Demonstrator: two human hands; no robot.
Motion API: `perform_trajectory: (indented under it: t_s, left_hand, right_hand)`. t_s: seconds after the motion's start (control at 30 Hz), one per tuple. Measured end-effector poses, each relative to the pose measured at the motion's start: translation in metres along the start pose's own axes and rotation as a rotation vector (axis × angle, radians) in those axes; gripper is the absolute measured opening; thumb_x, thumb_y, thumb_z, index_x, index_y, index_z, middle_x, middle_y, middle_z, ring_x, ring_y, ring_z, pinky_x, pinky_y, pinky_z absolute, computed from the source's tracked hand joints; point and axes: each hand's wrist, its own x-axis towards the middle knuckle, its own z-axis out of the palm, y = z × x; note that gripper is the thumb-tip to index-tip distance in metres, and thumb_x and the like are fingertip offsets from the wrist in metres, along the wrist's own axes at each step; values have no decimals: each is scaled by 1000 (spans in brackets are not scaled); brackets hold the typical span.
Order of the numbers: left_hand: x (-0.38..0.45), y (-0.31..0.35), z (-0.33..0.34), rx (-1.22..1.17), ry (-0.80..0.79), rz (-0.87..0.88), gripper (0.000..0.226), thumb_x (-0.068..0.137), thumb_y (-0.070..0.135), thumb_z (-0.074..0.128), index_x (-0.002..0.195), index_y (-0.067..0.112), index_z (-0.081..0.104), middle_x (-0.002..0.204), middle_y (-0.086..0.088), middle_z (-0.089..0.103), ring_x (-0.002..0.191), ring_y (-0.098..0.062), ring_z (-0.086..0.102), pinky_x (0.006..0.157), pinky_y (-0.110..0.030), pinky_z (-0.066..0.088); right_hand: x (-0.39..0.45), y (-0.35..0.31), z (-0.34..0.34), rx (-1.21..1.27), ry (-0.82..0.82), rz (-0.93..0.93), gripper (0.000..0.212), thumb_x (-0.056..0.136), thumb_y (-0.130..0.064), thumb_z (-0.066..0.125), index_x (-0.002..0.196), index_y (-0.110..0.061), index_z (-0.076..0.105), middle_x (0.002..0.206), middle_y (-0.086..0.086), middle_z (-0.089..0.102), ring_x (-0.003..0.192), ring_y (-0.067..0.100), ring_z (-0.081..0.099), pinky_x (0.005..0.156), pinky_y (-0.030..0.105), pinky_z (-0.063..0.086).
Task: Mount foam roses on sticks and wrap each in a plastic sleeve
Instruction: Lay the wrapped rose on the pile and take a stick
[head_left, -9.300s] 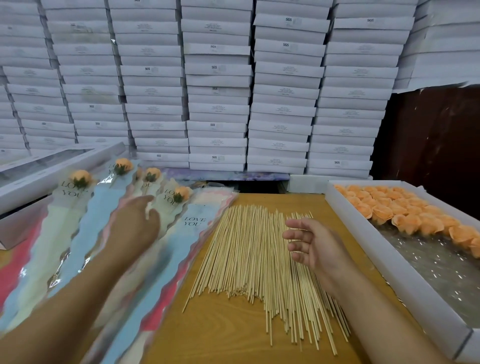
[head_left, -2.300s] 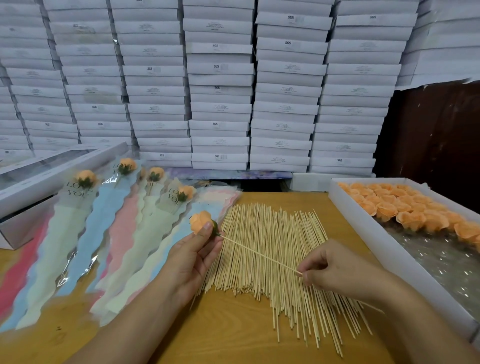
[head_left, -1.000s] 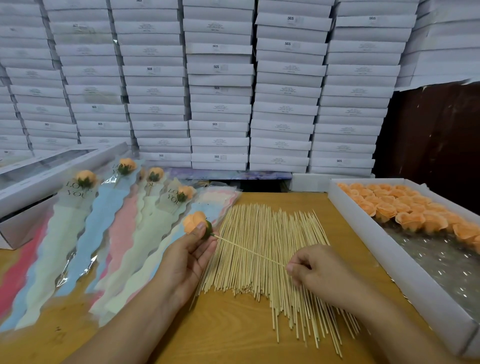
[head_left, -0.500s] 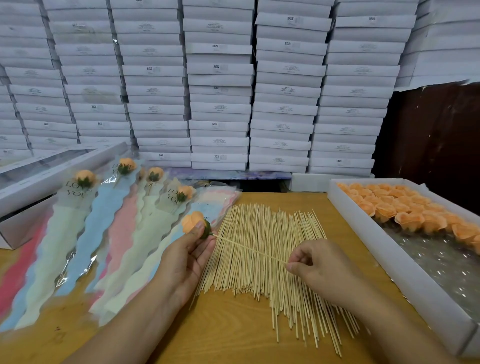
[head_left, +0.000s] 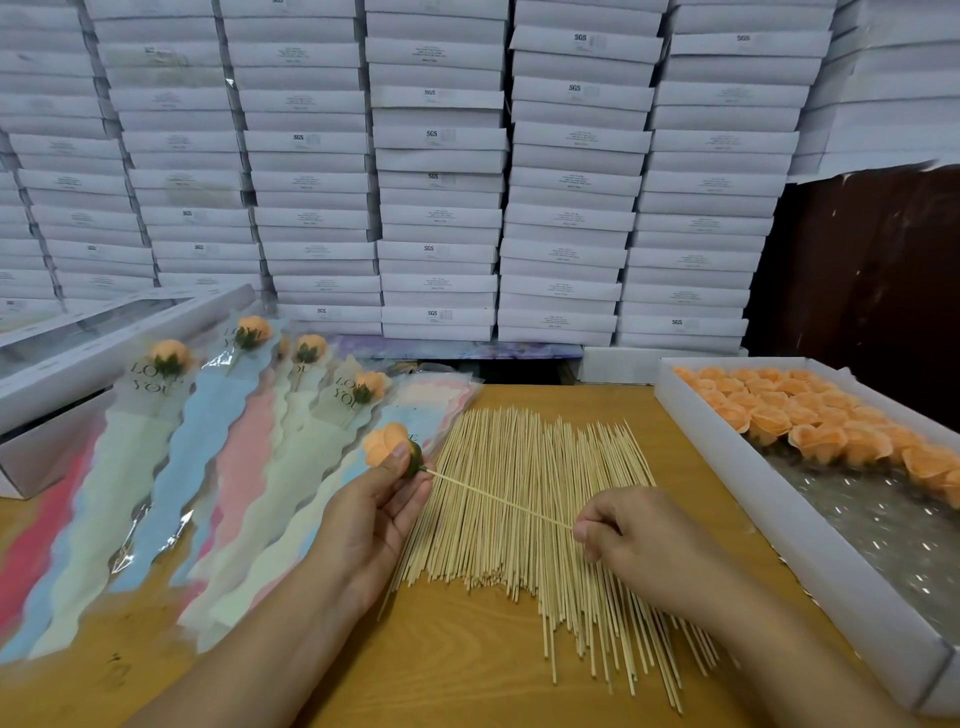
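My left hand (head_left: 371, 512) pinches an orange foam rose (head_left: 385, 446) by its green base, above the edge of the sleeve pile. A thin wooden stick (head_left: 498, 500) runs from that base down to my right hand (head_left: 631, 530), whose fingertips grip its lower end. Both hands hover over a spread of loose sticks (head_left: 524, 514) on the wooden table (head_left: 447, 670). To the left lie pastel plastic sleeves (head_left: 156, 488) printed "LOVE YOU", several with roses inside.
A white tray (head_left: 779, 512) at the right holds several orange roses (head_left: 810, 415) on bubble wrap. A long white windowed box (head_left: 62, 364) sits at the far left. Stacked white boxes (head_left: 441, 171) form a wall behind the table.
Since about nine seconds ago the hands went from empty to holding a rose and a stick. In the last second my right hand slid slightly up the stick; the rose stayed almost still.
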Motion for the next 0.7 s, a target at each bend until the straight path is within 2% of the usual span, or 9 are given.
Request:
perform_trajectory:
  t_s: [0.13,0.23,0.3,0.37,0.4,0.47,0.57,0.7]
  left_hand:
    - [0,1,0,-1,-1,-2,13,92,9,65,99,-2,69,88,-16,74,75,-18,72,66,-26,63]
    - [0,0,0,-1,5,-2,13,91,9,65,99,-2,69,89,-17,73,79,-19,70,68,-26,63]
    - [1,0,1,-10,8,0,15,91,9,66,100,-2,68,91,-16,72,81,-19,69,70,-27,62]
    - [1,1,2,-24,9,3,17,90,10,66,103,-2,68,92,-16,72,81,-18,69,72,-27,62]
    - [1,1,2,-28,7,5,18,90,10,67,103,-2,68,93,-16,72,80,-18,69,73,-27,62]
    - [1,1,3,-27,-1,10,18,90,12,67,102,-1,68,92,-16,73,79,-17,69,71,-26,62]
    - [1,1,2,-21,9,16,19,89,15,69,99,-1,68,87,-15,74,79,-17,68,71,-26,62]
    - [1,1,2,-29,6,25,21,87,18,71,98,0,69,85,-13,75,78,-15,69,72,-25,61]
  right_hand:
    - [-1,0,0,9,-7,-12,31,100,-30,53,71,-29,64,62,-27,64,46,-5,52,45,13,31]
    - [-1,-1,0,12,-1,-22,32,100,-31,54,70,-28,64,62,-34,61,46,-3,52,47,16,33]
    - [0,0,-1,36,33,-23,32,98,-32,57,68,-26,67,60,-24,63,49,-1,54,50,22,40]
    - [0,0,-5,81,36,-24,30,96,-34,61,69,-26,70,68,-14,70,62,5,64,62,29,54]
    - [0,0,-9,109,12,-30,27,95,-34,63,70,-27,72,73,-12,72,69,7,67,68,31,56]
    - [-3,0,-15,172,-69,-54,22,93,-29,67,72,-30,74,75,-15,73,73,3,68,65,22,53]
    - [-7,2,-25,270,-180,-51,14,90,-22,72,79,-27,80,68,-17,71,62,-3,63,59,13,45]
    - [-10,3,-31,268,-335,-23,4,86,-21,77,86,-21,81,65,-10,70,59,3,59,59,23,48]
